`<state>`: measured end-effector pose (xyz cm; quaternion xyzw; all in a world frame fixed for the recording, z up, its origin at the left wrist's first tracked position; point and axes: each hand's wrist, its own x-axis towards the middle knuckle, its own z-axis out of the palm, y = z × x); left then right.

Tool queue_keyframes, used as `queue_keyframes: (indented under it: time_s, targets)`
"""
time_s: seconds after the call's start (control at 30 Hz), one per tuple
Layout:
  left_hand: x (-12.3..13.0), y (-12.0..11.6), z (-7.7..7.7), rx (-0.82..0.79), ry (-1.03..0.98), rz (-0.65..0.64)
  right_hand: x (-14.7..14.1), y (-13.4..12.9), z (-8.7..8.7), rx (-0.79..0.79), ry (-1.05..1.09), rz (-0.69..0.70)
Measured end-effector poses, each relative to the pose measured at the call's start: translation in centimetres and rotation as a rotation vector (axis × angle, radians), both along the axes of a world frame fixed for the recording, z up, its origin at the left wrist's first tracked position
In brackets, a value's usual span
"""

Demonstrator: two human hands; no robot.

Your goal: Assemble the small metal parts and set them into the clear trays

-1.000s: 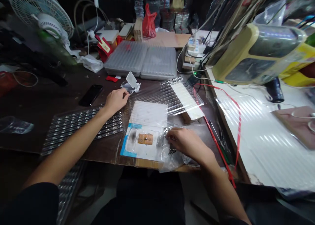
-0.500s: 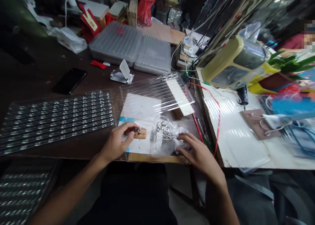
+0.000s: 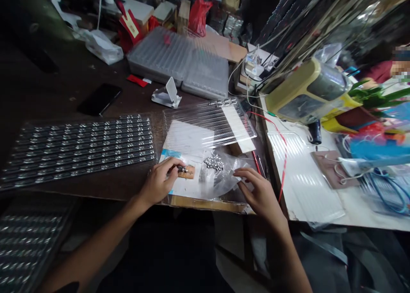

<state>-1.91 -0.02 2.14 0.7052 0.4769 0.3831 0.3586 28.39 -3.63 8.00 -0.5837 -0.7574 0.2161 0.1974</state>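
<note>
My left hand (image 3: 158, 182) sits at the front of the bench, its thumb and fingertips pinched on a small metal part (image 3: 182, 169) at the end of a small brown board (image 3: 188, 171). That board lies on a white sheet with a blue edge (image 3: 182, 184). My right hand (image 3: 259, 192) rests at the edge of a clear plastic bag (image 3: 221, 177) holding a cluster of small silver metal parts (image 3: 214, 161). Behind them lies a clear plastic pack of long strips (image 3: 208, 124).
A large panel of LED strips (image 3: 83, 150) lies left of my hands, beside a black phone (image 3: 99, 99). Grey plastic cases (image 3: 177, 64) and a white phone stand (image 3: 168, 94) stand behind. Red-handled tools (image 3: 256, 162) lie by the white board (image 3: 301, 173) at right. A person (image 3: 379, 71) sits far right.
My left hand has moved onto the small brown board from the top of the sheet. My right hand has shifted toward the bag's edge, and the view has turned left.
</note>
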Motion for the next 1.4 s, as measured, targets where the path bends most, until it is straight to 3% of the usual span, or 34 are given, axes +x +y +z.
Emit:
queue_keyframes:
  time_s: [0.1,0.23,0.4,0.5,0.6,0.73,0.87,0.97,1.17,1.4]
  targets:
    - [0.1,0.0,-0.1,-0.002,0.018,-0.018,1.1,-0.5,0.2,-0.075,-0.05,0.055]
    - [0.1,0.0,-0.1,-0.003,0.028,-0.014,0.2,0.6,0.7,0.111,-0.031,-0.077]
    - [0.1,0.0,0.0,-0.009,0.036,0.013,-2.6,4.5,-1.1,0.038,-0.211,0.095]
    - [0.2,0.0,-0.1,-0.017,0.026,-0.002,-2.4,6.0,-2.0,0.019,-0.146,0.013]
    - [0.1,0.0,-0.2,-0.008,0.024,-0.004,-1.8,5.7,-1.8,0.045,-0.077,-0.027]
    - [0.1,0.1,-0.3,0.012,0.03,-0.001,-2.6,3.9,-0.9,0.202,-0.076,-0.031]
    - [0.3,0.0,-0.5,0.041,0.038,0.036,-4.5,3.3,-1.1,0.057,-0.308,0.14]
    - [0.5,-0.1,-0.6,0.02,0.028,0.074,-5.6,3.9,-1.8,0.014,-0.499,0.137]
    - [0.3,-0.3,-0.5,0.098,0.022,0.049,-6.0,4.7,-3.1,-0.007,-0.605,0.174]
    - [0.0,-0.4,-0.1,0.133,0.116,0.052,-4.8,4.2,-2.4,0.015,-0.42,0.135]
